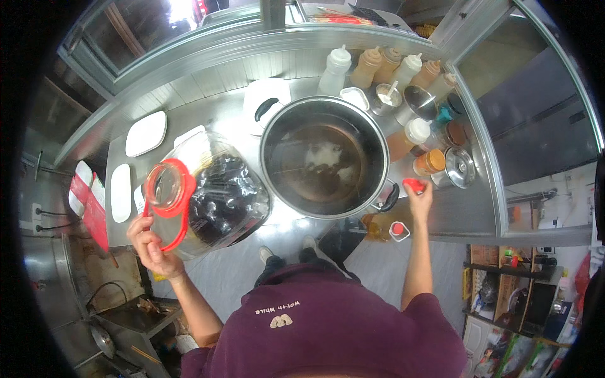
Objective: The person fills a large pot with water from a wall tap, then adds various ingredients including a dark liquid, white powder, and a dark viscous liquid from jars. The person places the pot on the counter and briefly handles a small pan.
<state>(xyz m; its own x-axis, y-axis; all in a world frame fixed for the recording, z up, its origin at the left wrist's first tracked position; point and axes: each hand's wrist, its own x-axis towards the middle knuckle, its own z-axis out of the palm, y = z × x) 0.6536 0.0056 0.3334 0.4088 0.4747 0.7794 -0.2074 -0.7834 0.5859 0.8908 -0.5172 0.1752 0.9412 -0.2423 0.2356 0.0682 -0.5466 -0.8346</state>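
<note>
My left hand (153, 250) grips the red handle of a large clear jar (227, 198). The jar has a red collar round its uncovered mouth and dark contents inside. Between the fingers of my right hand (420, 203) is a red cap (414, 184), held over the counter's right side. A big steel stockpot (326, 101) with black side handles stands between my hands, the jar close to its left. Liquid lies in the bottom of the pot, with pale patches that may be reflections. Just below my right hand is an oil bottle (375, 227) with its own red cap.
Several squeeze bottles (336, 66) line the back right of the steel counter (222, 104). Nearby are steel containers with spoons (386, 100) and an orange-lidded jar (430, 162). White plates (146, 134) lie at left. A metal window frame (236, 42) borders the back.
</note>
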